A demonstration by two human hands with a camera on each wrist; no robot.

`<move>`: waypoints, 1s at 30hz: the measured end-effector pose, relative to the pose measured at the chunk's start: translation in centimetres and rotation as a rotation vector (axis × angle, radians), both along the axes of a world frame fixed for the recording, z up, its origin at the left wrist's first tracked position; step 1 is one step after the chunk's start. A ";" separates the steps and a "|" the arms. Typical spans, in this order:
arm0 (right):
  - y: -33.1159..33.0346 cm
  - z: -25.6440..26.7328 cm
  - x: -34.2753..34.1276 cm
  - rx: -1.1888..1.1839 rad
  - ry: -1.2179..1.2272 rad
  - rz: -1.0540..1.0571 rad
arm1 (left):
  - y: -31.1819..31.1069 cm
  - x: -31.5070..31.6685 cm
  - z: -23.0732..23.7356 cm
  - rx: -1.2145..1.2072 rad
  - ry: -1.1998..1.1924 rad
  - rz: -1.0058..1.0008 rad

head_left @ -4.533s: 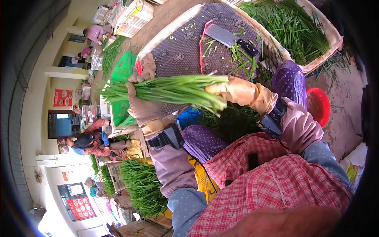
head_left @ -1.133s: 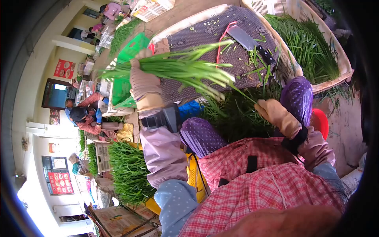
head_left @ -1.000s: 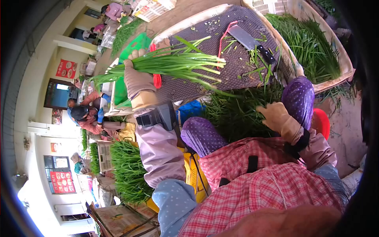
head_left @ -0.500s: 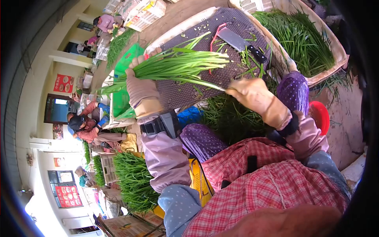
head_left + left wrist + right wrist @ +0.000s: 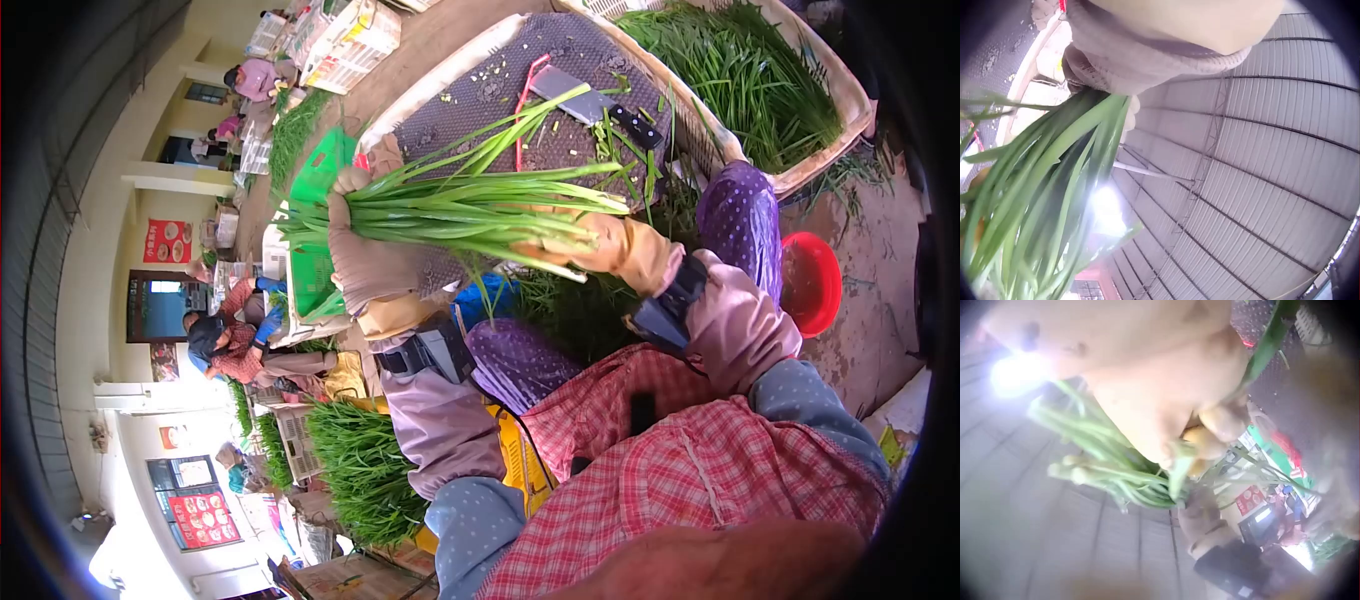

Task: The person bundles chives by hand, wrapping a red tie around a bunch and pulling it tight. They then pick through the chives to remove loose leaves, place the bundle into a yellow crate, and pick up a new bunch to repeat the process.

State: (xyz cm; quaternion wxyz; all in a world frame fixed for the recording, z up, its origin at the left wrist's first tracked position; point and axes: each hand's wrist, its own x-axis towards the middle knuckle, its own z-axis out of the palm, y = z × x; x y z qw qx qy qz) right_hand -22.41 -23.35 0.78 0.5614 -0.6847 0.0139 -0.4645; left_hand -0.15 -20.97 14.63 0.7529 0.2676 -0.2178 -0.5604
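Note:
My left hand (image 5: 368, 255), in a knitted glove, grips a bunch of garlic chives (image 5: 450, 212) held sideways over the front of the dark mat. Its pale stalk ends fan out to the right, and a few leaves stick up apart. In the left wrist view the chives (image 5: 1047, 181) spread out below the gloved hand. My right hand (image 5: 618, 248), in a tan glove, is at the stalk ends, its fingers partly hidden behind them. The right wrist view shows the right hand's (image 5: 1166, 387) fingers curled, with a chive leaf (image 5: 1179, 472) pinched at the tips.
On the mat (image 5: 470, 120) lie a cleaver (image 5: 575, 95), a red strap (image 5: 523, 105) and cut scraps. A crate of loose chives (image 5: 740, 85) stands at the upper right. A red bucket (image 5: 810, 285) is beside the right knee. Leaf litter (image 5: 570, 310) lies between the knees.
My right hand drew away toward the lower right, then came back to the stalk ends and is now farther in along the bunch. The left hand keeps its grip; the stalks fan wider.

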 end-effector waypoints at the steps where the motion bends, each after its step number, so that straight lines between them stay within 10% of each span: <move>1: 0.6 1.2 -0.5 0.042 0.157 0.013 | 0.0 1.0 -0.6 -0.077 -0.142 -0.166; 3: 2.2 5.1 -2.5 0.267 0.673 0.070 | 0.1 1.7 -0.9 -0.150 -0.284 -0.332; 4: 3.4 3.1 -2.6 0.085 0.489 -0.223 | 0.5 1.2 -0.4 -0.137 -0.051 -0.242; 8: 3.4 1.0 -6.7 0.243 0.752 -0.069 | 0.8 3.3 -1.3 -0.102 0.169 -0.117; 10: 4.2 -2.4 -7.5 -0.197 0.976 -0.361 | 1.2 3.8 -1.2 -0.086 0.100 -0.085; 13: 3.5 -5.6 -8.5 -0.419 1.642 -0.203 | 1.4 4.2 -0.8 -0.089 0.103 0.022; 19: 1.9 -1.0 -12.2 -0.323 0.970 -0.460 | 2.7 6.6 -0.3 -0.316 0.154 -0.240; 21: 0.0 3.6 -13.5 0.294 0.867 -0.178 | 3.2 5.2 -0.2 -0.329 0.192 -0.302; 23: -1.2 5.9 -12.4 0.370 0.525 -0.507 | 3.0 3.4 -0.5 -0.296 0.083 -0.390; 25: -2.4 8.0 -8.9 0.315 0.118 -0.650 | 2.2 1.2 -1.7 -0.331 0.044 -0.540; 27: -3.0 10.7 -5.5 0.250 -0.061 -0.587 | 2.6 -3.3 -2.0 -0.097 -0.215 -0.259; 30: -1.7 12.4 -3.1 0.131 0.141 -0.382 | 2.1 -6.5 -2.2 -0.125 -0.234 -0.285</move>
